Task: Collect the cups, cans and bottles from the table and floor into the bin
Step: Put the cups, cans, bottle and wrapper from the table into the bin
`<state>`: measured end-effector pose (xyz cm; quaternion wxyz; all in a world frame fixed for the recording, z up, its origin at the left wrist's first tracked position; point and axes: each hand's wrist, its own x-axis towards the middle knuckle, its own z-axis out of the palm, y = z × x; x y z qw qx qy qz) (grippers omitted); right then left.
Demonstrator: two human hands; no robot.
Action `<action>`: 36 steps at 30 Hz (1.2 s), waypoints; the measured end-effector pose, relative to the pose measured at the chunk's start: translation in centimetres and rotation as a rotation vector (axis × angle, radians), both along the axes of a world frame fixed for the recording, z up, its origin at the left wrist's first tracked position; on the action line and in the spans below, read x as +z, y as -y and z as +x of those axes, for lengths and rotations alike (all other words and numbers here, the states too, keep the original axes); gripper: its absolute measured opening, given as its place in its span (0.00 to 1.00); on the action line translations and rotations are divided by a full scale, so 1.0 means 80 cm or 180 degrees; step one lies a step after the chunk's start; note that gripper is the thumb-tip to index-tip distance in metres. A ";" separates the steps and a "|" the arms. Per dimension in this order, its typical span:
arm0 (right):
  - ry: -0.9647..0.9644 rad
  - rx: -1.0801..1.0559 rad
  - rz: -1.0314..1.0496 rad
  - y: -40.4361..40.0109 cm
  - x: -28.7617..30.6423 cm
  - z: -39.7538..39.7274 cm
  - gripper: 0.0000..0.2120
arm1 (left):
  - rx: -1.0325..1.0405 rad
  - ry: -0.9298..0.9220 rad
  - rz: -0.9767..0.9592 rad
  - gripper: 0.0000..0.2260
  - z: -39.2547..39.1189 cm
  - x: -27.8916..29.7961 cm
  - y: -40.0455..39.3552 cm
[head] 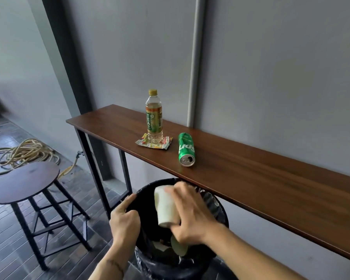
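Observation:
My right hand (192,217) holds a white paper cup (164,207) tilted on its side just over the open mouth of the black-lined bin (220,211). My left hand (124,219) grips the bin's left rim. Inside the bin lie some scraps and a pale green piece. On the narrow wooden table (251,178) a tea bottle (154,117) with a yellow cap stands upright on a flattened snack wrapper (164,144). A green soda can (186,148) lies on its side to the right of the bottle, with its opened top toward me.
A round dark stool (23,181) stands left of the bin. A coiled yellowish hose (26,152) lies on the tiled floor behind it. The table runs along a grey wall, and the bin sits partly under its front edge.

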<state>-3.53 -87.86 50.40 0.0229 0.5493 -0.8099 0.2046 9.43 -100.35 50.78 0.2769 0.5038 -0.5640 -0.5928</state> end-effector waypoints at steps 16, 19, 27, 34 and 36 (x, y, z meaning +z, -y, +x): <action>0.0250 -0.2145 -0.0112 0.091 0.068 -0.094 0.32 | -0.0526 0.0010 -0.0143 0.31 0.011 -0.002 0.107; 0.0541 -0.2230 -0.0056 0.103 0.064 -0.106 0.30 | -0.0645 0.0034 -0.0165 0.31 0.015 -0.003 0.120; 0.0354 -0.1955 -0.0555 0.116 0.044 -0.088 0.22 | -0.0814 0.0042 -0.0108 0.32 0.017 -0.007 0.147; 0.0225 -0.0942 -0.1047 0.113 0.042 0.009 0.22 | -0.0651 -0.0075 -0.0024 0.31 0.017 -0.015 0.164; 0.0435 -0.0724 -0.0775 0.111 0.025 0.041 0.22 | -0.0551 -0.0125 0.0051 0.31 0.018 -0.017 0.166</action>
